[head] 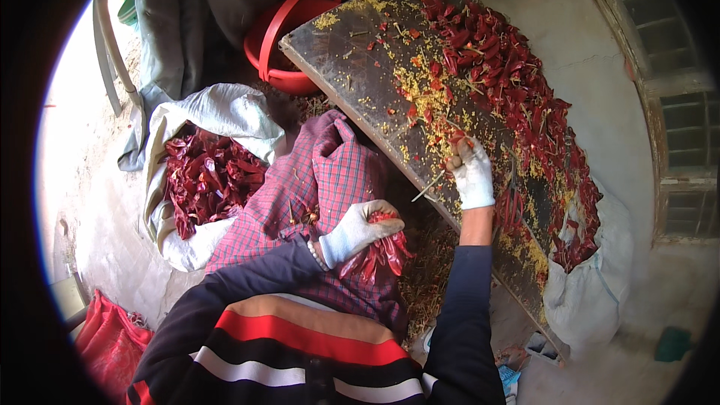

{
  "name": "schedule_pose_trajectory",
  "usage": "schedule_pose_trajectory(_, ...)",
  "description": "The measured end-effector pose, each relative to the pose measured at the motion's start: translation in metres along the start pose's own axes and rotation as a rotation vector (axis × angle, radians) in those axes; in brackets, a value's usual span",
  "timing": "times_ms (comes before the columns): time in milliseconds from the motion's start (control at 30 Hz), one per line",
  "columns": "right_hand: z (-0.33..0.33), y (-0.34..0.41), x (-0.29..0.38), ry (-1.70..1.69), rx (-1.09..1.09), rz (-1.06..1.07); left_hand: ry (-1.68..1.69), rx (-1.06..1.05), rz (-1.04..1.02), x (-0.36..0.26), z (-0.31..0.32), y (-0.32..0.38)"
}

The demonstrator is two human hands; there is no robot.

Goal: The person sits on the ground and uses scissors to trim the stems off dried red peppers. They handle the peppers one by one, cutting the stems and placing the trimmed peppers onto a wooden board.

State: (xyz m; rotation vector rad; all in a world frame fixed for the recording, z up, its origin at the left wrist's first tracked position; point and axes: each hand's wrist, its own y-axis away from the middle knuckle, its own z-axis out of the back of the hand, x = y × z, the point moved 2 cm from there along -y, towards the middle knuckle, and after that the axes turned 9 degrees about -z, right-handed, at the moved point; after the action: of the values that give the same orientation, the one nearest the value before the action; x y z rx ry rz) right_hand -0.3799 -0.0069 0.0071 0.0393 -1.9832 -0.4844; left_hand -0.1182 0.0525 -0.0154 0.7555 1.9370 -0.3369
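Note:
My left hand (363, 230), in a white glove with greyish fingers, grips a bunch of dried red chili peppers (378, 256) above my lap. A plaid cloth (298, 180) covers my legs beneath it. My right hand (471, 171), gloved the same way, is over the near part of a dark table (360, 64), its fingers curled. Red pepper bits (457, 137) show at its fingertips, and a pale stem (428, 185) juts out beside the thumb. Whether the fingers pinch either is unclear. Red-handled scissors (509, 208) lie just right of that wrist.
Dried chilies (495, 62) are heaped along the table's far side, with yellow seeds (419, 93) scattered before them. An open white sack (211, 95) of chilies stands at left; another white sack (585, 298) is at the table's right end. Behind is a red basket (292, 80).

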Motion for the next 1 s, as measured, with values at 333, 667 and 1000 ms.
schedule_pose_trajectory(333, -0.062, 0.093, -0.008, 0.788, 0.564, -0.192, -0.055, 0.198, -0.025, -0.001, 0.007, 0.001)
schedule_pose_trajectory(667, -0.105, 0.1, -0.005, 1.562, 0.473, 0.169, -0.001, 0.357, 0.028, -0.003, 0.009, -0.001)
schedule_pose_trajectory(1000, -0.072, -0.031, 0.024, 0.81, -0.036, -0.014, -0.147, 0.295, -0.056, 0.0, 0.014, -0.005)
